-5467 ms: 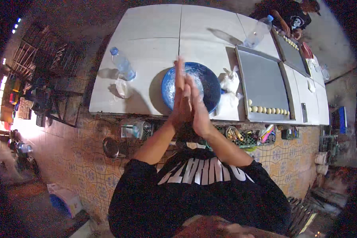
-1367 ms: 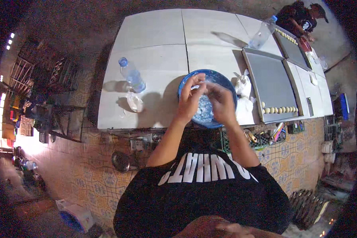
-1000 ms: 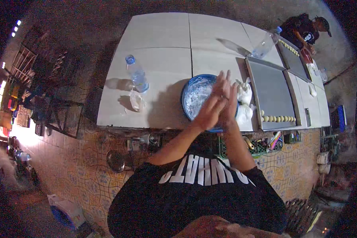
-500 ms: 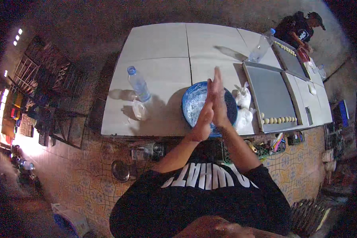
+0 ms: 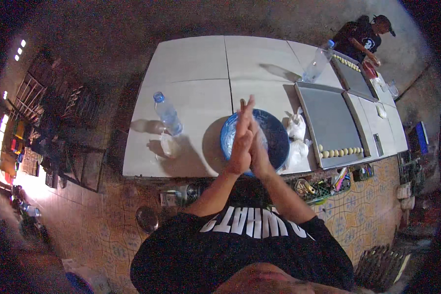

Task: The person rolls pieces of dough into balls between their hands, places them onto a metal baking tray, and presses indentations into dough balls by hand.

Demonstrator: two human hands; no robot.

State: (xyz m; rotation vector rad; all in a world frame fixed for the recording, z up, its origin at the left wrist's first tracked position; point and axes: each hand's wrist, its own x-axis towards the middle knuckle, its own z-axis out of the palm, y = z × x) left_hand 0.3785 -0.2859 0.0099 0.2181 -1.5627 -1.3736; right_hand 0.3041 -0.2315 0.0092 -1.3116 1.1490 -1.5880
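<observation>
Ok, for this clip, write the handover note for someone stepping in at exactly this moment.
Left hand and right hand: pressed palm to palm above the blue bowl; whatever lies between them is hidden.
Bowl sits at the table's near edge, white bags beside it on the right.
Done: one row of small dough balls on the near grey tray.
Left: most of that tray is bare.

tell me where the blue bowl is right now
In the head view the blue bowl sits near the table's front edge, under the pressed-together left hand and right hand, with the grey tray to its right.
</observation>
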